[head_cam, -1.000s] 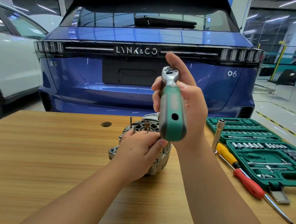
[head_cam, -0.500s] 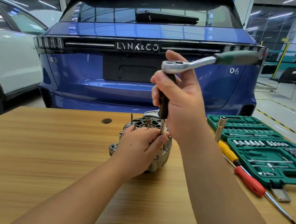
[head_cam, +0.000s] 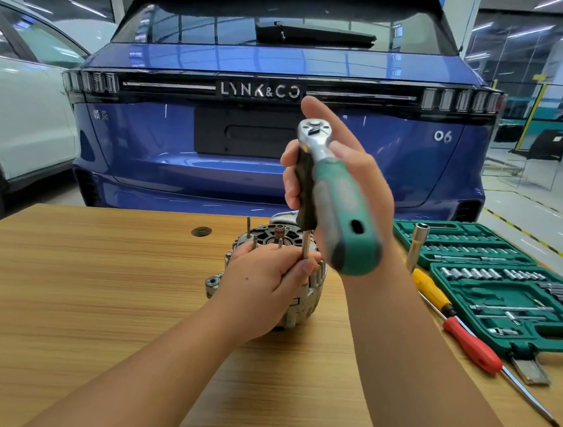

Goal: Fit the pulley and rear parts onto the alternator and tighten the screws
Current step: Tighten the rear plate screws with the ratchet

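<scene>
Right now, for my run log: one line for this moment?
left hand steadies silver alternator | right hand grips green-handled ratchet | tightening

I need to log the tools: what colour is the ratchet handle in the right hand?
Green with grey inlay, on the ratchet handle; head view.

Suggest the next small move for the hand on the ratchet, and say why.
Probably swing the ratchet handle round again to keep tightening. The right hand grips its black extension, whose shaft stands upright on a screw at the alternator rim, and the left hand pinches that shaft to steady it.
</scene>
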`<state>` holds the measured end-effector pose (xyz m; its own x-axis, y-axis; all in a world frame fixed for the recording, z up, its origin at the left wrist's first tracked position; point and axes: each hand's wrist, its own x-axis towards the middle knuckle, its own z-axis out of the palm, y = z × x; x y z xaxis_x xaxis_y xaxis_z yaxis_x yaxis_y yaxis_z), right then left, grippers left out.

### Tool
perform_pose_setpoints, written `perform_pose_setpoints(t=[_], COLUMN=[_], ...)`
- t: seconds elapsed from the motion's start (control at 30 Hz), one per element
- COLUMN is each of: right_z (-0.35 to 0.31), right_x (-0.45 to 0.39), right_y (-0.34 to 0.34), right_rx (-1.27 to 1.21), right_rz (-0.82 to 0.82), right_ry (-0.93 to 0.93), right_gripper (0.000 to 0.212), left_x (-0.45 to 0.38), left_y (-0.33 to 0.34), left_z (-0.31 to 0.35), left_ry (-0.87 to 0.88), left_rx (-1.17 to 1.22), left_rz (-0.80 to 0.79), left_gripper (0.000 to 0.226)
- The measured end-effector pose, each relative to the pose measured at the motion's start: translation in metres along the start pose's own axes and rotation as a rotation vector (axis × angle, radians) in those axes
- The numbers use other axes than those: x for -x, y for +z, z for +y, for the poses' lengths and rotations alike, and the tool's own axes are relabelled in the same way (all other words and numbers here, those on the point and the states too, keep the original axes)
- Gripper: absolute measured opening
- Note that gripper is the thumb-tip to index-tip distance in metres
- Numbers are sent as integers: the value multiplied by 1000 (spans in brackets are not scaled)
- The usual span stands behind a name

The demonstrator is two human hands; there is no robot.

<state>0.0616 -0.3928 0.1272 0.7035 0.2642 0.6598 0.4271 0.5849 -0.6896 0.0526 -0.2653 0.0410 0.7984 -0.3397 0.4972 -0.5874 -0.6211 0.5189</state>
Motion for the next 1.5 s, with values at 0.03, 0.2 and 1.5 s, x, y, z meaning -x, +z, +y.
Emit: perform_pose_setpoints(t=[0.03, 0.2, 1.5], right_z=[0, 5, 4], right_x=[0, 6, 4], right_y=[-1, -1, 6], right_rx=[66, 427, 276], right_rz=[-19, 0, 131], right_ry=[6, -23, -202], right_gripper=[34, 27, 41], left_x=[0, -2, -4], left_y=[0, 2, 3], left_z=[0, 0, 7], left_ry=[-2, -5, -16], left_rx=[-17, -47, -82], left_rz=[-4, 10, 12], left_gripper=[28, 30, 39])
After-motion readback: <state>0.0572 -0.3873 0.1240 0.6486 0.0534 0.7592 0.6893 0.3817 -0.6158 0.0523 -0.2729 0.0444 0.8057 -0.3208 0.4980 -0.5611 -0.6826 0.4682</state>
